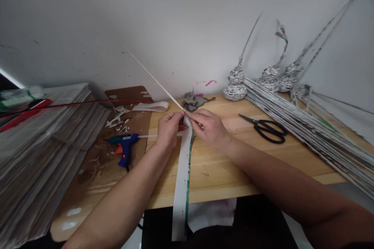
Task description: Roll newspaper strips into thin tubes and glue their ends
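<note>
In the head view, a long white paper strip with a green edge runs from my fingers down over the table's front edge. My left hand pinches its upper end, thumb and fingers closed. Right beside it, my right hand also pinches the paper there, the fingertips of both hands nearly meeting. A thin white stick slants up and left from between the fingertips. Whether it is wound into the paper is hidden by my fingers.
A blue glue gun lies on stained cardboard at left, near stacked newspapers. Black-handled scissors, a bundle of paper rods and woven gourd shapes are at right. A grey rag lies by the wall.
</note>
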The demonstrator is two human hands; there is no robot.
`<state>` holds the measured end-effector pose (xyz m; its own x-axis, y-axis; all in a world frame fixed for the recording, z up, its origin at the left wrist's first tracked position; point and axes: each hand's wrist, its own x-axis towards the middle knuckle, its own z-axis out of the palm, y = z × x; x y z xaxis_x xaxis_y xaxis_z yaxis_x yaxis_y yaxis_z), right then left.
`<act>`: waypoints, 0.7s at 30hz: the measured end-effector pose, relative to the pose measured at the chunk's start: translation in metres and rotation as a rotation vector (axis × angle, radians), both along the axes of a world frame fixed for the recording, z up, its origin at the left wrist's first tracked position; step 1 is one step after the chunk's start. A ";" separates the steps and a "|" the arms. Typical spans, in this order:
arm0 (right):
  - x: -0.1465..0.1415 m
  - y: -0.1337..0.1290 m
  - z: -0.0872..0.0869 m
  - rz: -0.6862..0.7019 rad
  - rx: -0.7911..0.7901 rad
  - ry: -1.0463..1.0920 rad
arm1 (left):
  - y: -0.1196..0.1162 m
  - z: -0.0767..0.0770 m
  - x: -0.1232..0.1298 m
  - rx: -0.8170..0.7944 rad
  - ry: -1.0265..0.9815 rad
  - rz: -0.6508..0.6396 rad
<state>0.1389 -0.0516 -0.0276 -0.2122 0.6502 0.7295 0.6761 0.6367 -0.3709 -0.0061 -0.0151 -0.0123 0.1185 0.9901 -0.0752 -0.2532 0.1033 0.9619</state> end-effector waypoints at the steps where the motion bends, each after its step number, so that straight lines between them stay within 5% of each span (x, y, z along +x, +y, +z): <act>1: 0.000 0.000 0.000 0.002 -0.006 -0.012 | 0.001 0.000 0.000 -0.006 0.001 0.004; 11: 0.001 0.000 0.001 -0.016 -0.020 -0.074 | -0.003 0.005 0.000 -0.046 -0.006 -0.042; 21: -0.004 -0.003 0.006 -0.024 -0.012 0.082 | -0.011 0.001 0.006 0.024 -0.046 0.018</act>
